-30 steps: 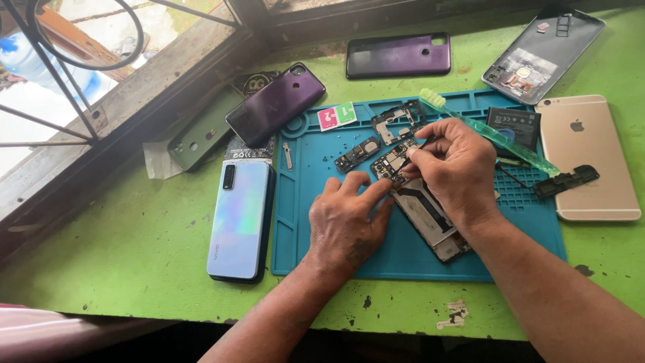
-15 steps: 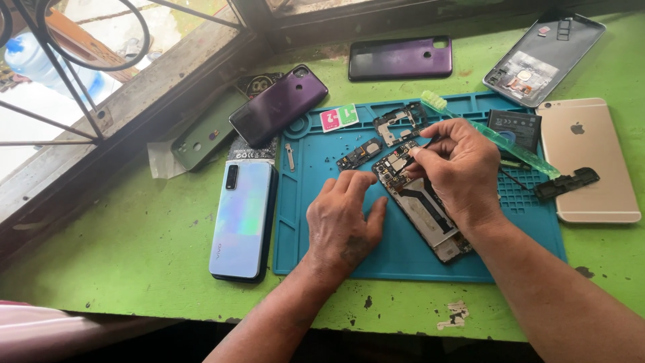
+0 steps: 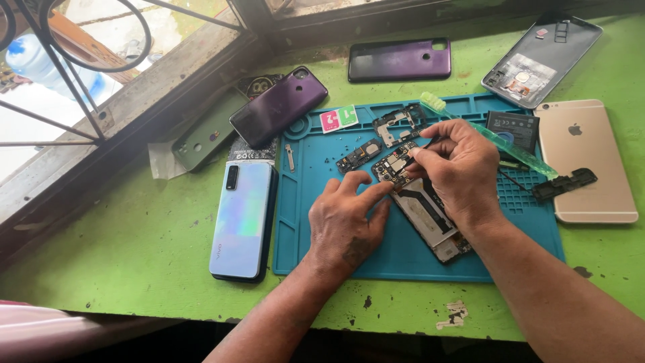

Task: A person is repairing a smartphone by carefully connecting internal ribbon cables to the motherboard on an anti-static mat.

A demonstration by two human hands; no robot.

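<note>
An opened phone [image 3: 426, 215] with its circuit board bare lies slanted on a blue repair mat [image 3: 403, 259]. My left hand [image 3: 346, 232] rests flat on the mat, fingers apart, with the index and middle fingertips touching the phone's left edge. My right hand [image 3: 463, 168] hovers over the phone's upper end. Its thumb and fingers are pinched on what looks like a thin dark tool at the board; most of the tool is hidden by the hand. Loose small boards [image 3: 359, 156] and a frame piece [image 3: 393, 124] lie just above the phone.
On the green table: a pale blue phone [image 3: 243, 218] left of the mat, a purple phone [image 3: 279, 106], a green case [image 3: 208, 131], a purple back cover [image 3: 400, 60], a grey back cover [image 3: 541, 60], a gold phone [image 3: 584, 161], a black battery [image 3: 512, 128], a green strip [image 3: 517, 151]. Window bars stand at the left.
My left fingertips have edged closer to the phone's side. My right hand stays pinched at the board's top end. Nothing else has moved.
</note>
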